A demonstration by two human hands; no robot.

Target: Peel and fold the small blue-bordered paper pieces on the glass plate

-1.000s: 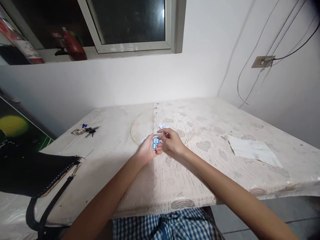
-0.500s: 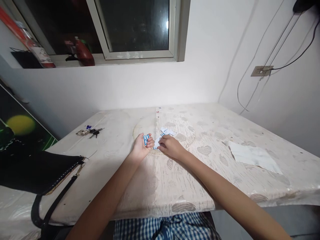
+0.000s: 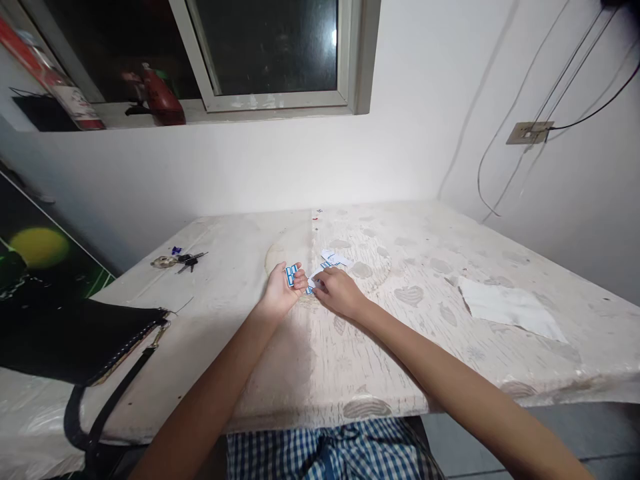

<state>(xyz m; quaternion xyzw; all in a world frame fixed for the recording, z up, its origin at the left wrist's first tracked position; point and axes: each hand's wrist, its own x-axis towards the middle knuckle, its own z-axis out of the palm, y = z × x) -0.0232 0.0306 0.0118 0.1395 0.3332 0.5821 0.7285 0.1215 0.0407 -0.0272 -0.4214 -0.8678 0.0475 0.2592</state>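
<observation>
My left hand (image 3: 283,289) is closed round a small white card with blue printed boxes (image 3: 291,275), held palm up over the middle of the table. Close beside it, my right hand (image 3: 338,291) rests low with bent fingers on a few white paper pieces with blue marks (image 3: 336,258). One of these pieces (image 3: 314,284) lies between the two hands, at the right fingertips. Whether the right fingers pinch it or only press on it is hard to see. My right hand covers part of the papers.
A set of keys (image 3: 189,261) and a black bag (image 3: 75,340) with a strap lie on the left of the table (image 3: 240,267). A torn white sheet (image 3: 507,308) lies at right. Behind stand the wall and a window sill with a red bottle (image 3: 163,100).
The camera view has shifted slightly. My right fingers have moved a little over the paper pieces, and my left hand still holds its card.
</observation>
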